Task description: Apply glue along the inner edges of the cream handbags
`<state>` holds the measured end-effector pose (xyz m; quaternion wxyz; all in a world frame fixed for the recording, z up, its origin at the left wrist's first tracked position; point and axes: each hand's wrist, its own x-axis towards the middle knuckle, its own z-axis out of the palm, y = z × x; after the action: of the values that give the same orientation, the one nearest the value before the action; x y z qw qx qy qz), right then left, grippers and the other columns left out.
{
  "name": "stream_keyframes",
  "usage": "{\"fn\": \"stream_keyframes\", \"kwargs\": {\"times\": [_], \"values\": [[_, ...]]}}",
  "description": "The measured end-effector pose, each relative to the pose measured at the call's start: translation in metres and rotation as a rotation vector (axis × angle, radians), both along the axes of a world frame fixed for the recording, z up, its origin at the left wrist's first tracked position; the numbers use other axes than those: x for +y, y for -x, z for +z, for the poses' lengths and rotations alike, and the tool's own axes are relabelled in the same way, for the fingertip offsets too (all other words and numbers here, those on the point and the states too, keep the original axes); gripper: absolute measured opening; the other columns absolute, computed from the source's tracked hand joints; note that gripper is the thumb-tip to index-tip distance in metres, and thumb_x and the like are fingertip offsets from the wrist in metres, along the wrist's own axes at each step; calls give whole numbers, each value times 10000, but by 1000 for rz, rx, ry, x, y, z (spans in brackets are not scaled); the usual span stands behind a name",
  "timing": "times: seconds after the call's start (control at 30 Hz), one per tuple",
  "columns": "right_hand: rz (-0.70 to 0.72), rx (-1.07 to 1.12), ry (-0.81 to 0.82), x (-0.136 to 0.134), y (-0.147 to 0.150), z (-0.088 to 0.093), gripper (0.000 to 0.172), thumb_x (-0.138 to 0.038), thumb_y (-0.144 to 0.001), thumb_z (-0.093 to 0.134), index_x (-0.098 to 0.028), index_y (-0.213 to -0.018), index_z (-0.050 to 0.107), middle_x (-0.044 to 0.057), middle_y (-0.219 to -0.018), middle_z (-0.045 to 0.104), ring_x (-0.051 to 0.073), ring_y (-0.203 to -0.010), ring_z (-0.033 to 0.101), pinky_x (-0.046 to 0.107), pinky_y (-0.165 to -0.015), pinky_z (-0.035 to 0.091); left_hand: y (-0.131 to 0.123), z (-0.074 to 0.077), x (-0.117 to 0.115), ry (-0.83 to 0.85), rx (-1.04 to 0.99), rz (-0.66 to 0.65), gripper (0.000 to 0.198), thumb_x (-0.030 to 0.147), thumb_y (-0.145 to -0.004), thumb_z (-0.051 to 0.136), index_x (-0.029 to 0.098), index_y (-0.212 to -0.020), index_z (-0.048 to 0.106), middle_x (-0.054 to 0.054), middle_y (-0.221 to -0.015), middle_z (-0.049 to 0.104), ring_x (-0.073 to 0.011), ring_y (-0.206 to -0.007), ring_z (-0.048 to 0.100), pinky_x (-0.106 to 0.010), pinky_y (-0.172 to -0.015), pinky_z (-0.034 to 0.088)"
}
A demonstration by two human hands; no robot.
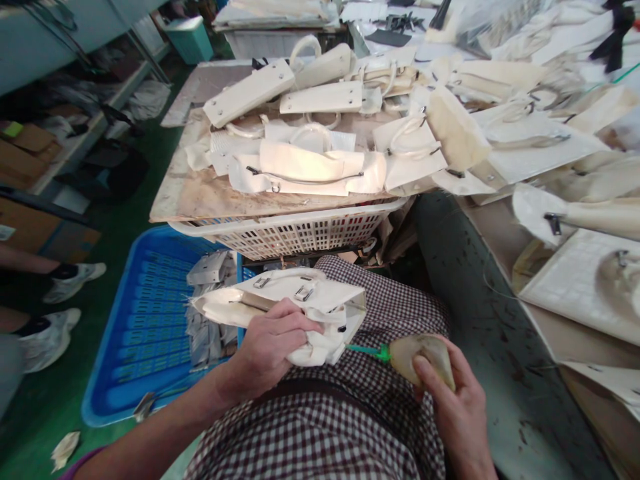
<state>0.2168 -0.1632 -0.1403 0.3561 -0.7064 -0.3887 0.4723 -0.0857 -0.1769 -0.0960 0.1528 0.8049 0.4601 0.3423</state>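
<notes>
My left hand (270, 343) is closed around a cream-white handbag (300, 303) with metal buckles, holding it over my lap. My right hand (453, 393) grips a cream squeeze bottle (423, 357) whose green nozzle (367, 351) points at the bag's lower corner, touching or almost touching it. I wear a brown-and-white checked apron (340, 427).
A white slotted basket (300, 233) stands just ahead, under a board (200, 193) piled with several cream bags and handles. A blue crate (145, 327) with bag parts sits at my left. More bags cover the table (550, 153) on the right. Another person's shoes (70, 280) are at far left.
</notes>
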Motion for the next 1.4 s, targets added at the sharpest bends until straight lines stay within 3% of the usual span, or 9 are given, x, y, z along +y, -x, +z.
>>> {"fn": "stream_keyframes", "kwargs": {"times": [0.2,0.4,0.8,1.1,1.23,1.4], "values": [[-103,-35,-69,3,-1,-5,623,-577,-662,822,-166,-1102,662,42,-844,673,189,-626,588,287,-517,508,2,-1,1,-3,-23,5,237,9,-906,569,171,-733,583,-20,-929,778,-166,-777,545,-287,-720,459],[-48,0,-61,-3,2,-9,657,-579,-645,825,-162,-1126,662,65,-903,690,226,-709,625,304,-552,528,4,0,1,18,-16,11,226,22,-914,562,173,-748,589,-16,-939,778,-164,-797,557,-288,-741,462],[-91,-90,-214,4,0,-25,613,-563,-692,812,-185,-1136,619,82,-1002,658,221,-751,620,320,-581,531,1,0,2,-22,2,2,266,13,-912,535,180,-711,583,-29,-921,785,-165,-760,551,-288,-695,471],[-44,-105,-275,9,-3,-45,605,-540,-695,819,-205,-1152,608,89,-1125,630,262,-916,612,402,-767,529,-2,1,4,-17,16,-5,266,-11,-896,524,178,-718,585,-33,-923,784,-171,-766,553,-288,-690,473],[-7,-136,-234,7,-5,-32,599,-533,-698,821,-190,-1149,627,92,-1119,641,262,-923,611,367,-736,523,-3,2,5,-25,12,-15,261,12,-912,525,177,-721,592,-39,-913,787,-169,-750,564,-293,-683,479],[-56,-138,-116,7,-6,-2,627,-583,-680,808,-162,-1119,650,63,-903,676,187,-630,571,302,-542,485,-4,1,3,-22,10,-14,264,7,-912,525,173,-719,597,-44,-916,788,-172,-755,569,-296,-670,478]]}}
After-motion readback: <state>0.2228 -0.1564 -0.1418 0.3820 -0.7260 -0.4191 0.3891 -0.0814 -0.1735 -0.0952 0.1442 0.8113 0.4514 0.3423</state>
